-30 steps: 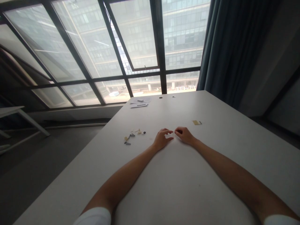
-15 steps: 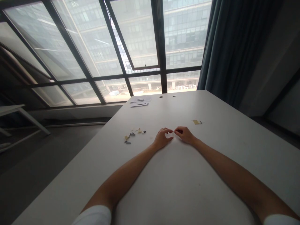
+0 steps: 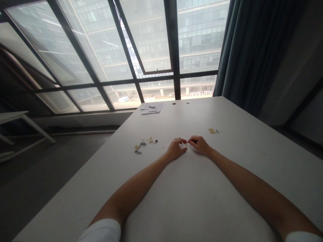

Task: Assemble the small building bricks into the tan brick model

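Small pale piece (image 3: 186,145), frame centre: left hand (image 3: 174,148) clamps it between fingers; right hand (image 3: 200,145), fingers together at its top, contents unclear from here. Apparently partway: loose parts (image 3: 143,144) lie unused left of centre

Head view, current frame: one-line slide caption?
Left hand and right hand close together at a tiny pale piece over a white table, small loose parts lying to their left.

One head-worn view, looking forward and down, white table (image 3: 176,195) near, windows (image 3: 155,37) beyond
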`<action>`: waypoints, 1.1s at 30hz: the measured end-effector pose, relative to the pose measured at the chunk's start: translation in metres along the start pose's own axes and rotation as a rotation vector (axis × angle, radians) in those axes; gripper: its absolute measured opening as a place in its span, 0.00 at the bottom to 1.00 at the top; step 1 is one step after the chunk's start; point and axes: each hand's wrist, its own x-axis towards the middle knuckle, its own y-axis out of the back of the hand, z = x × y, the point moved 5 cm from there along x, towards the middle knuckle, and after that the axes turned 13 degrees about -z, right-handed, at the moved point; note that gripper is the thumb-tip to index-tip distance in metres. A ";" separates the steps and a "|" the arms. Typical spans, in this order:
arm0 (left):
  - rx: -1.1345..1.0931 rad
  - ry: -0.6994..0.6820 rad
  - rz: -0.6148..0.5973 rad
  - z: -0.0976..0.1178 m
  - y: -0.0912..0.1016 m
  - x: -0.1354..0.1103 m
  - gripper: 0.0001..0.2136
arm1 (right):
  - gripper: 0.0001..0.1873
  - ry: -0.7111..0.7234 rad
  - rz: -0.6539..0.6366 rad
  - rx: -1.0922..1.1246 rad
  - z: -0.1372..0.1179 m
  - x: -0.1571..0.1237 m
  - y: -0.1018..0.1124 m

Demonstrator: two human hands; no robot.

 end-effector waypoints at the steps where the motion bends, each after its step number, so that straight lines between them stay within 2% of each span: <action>1: 0.001 0.004 -0.003 0.000 0.000 0.000 0.15 | 0.10 0.010 -0.004 -0.004 -0.001 0.000 0.000; 11: -0.015 0.013 -0.009 -0.001 0.001 0.000 0.15 | 0.10 0.038 -0.024 -0.019 -0.005 -0.001 0.000; 16: -0.008 0.018 -0.015 -0.001 0.001 0.001 0.15 | 0.11 0.011 0.016 -0.082 -0.005 0.000 0.001; 25: -0.016 0.005 -0.010 0.001 0.001 0.001 0.15 | 0.10 -0.022 -0.014 -0.097 -0.003 0.000 0.001; 33: 0.006 -0.029 -0.063 0.001 -0.002 0.001 0.13 | 0.12 -0.049 0.015 -0.109 0.003 0.001 -0.002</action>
